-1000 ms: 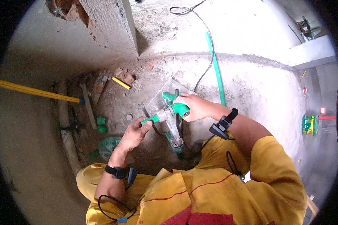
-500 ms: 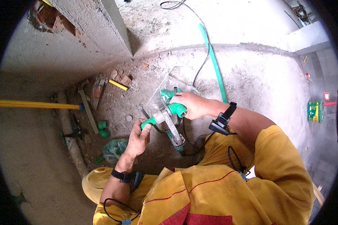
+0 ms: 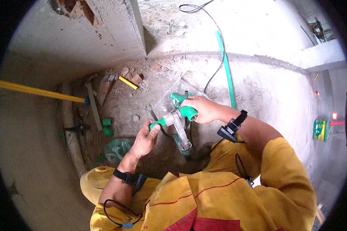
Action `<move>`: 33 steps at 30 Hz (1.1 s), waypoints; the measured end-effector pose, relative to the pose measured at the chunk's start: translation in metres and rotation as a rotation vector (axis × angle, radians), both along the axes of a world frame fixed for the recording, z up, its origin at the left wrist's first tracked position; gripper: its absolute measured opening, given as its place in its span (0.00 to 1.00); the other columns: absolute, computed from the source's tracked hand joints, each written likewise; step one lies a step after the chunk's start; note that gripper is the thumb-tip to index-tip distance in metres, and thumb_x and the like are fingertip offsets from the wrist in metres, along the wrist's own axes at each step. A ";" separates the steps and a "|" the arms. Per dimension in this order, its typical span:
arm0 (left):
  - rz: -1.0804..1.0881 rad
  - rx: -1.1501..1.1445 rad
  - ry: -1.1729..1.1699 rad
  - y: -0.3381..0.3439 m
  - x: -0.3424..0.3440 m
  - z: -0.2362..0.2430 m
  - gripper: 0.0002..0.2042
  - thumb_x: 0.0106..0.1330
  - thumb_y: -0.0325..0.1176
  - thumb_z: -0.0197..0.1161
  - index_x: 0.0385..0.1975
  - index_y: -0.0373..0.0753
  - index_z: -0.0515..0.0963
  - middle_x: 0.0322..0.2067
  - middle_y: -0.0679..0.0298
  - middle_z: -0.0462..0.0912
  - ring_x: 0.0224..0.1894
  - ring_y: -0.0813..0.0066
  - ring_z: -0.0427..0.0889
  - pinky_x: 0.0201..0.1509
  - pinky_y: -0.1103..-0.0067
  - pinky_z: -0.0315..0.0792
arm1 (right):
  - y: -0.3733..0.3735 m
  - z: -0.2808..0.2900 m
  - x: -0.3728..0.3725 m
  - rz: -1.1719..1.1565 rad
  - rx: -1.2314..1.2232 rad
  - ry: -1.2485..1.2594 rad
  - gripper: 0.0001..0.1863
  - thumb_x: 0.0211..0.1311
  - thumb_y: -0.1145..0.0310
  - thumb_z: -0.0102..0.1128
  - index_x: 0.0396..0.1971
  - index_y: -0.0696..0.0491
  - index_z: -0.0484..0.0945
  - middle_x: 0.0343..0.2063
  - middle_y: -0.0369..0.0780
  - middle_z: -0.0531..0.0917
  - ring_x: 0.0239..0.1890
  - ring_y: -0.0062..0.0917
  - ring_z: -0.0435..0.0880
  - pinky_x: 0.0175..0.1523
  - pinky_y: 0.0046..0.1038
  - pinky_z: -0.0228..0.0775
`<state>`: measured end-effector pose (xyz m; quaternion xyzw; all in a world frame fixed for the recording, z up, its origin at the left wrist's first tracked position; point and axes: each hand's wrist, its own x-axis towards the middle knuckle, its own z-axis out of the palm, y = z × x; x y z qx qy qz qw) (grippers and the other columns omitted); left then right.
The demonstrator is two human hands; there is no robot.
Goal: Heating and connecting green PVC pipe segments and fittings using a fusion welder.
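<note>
A pipe fusion welder (image 3: 180,131) stands on the floor before me, its flat metal heating plate tilted up between my hands. My left hand (image 3: 143,140) is closed around a short green plastic pipe (image 3: 157,124), which meets the metal socket on the plate's left side. On the other side, my right hand (image 3: 204,110) grips a green elbow fitting (image 3: 188,112) by its back; its open end shows a metal-lined hole. The elbow sits against the plate's right side. Behind my right hand, a clear plastic bag (image 3: 169,98) holds more green fittings.
A long green pipe (image 3: 228,73) and a black cable (image 3: 219,36) run across the floor beyond. At left lie a yellow tube piece (image 3: 128,82), brick rubble (image 3: 136,79), a hammer (image 3: 93,104), a loose green fitting (image 3: 108,130) and another bag (image 3: 117,150). A yellow folding-rule-like bar (image 3: 40,91) extends along the left.
The whole view has shifted slightly, so the floor things appear a little to the right and lower. Both hands keep their grips, with the pipe and elbow still at the heating plate.
</note>
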<state>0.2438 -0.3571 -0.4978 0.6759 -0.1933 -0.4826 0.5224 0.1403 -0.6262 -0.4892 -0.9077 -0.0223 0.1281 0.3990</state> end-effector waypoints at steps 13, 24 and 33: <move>0.547 0.050 0.359 0.048 0.076 -0.081 0.15 0.73 0.42 0.45 0.40 0.37 0.75 0.34 0.64 0.79 0.19 0.76 0.73 0.27 0.77 0.72 | 0.025 -0.072 0.147 0.079 -0.036 0.114 0.26 0.48 0.66 0.71 0.50 0.50 0.74 0.44 0.48 0.79 0.48 0.40 0.78 0.54 0.34 0.68; 0.574 0.148 0.182 0.035 0.068 -0.101 0.20 0.70 0.51 0.51 0.39 0.37 0.72 0.22 0.64 0.73 0.18 0.77 0.68 0.18 0.78 0.61 | 0.027 -0.084 0.148 -0.001 0.058 0.159 0.27 0.49 0.66 0.69 0.52 0.50 0.75 0.43 0.44 0.81 0.47 0.32 0.79 0.55 0.30 0.68; 0.438 0.446 0.050 0.013 0.086 -0.107 0.29 0.68 0.57 0.50 0.45 0.30 0.68 0.27 0.52 0.76 0.22 0.66 0.75 0.23 0.69 0.67 | 0.030 -0.105 0.149 -0.079 0.160 0.150 0.23 0.45 0.72 0.67 0.46 0.52 0.75 0.38 0.42 0.81 0.43 0.30 0.79 0.52 0.30 0.69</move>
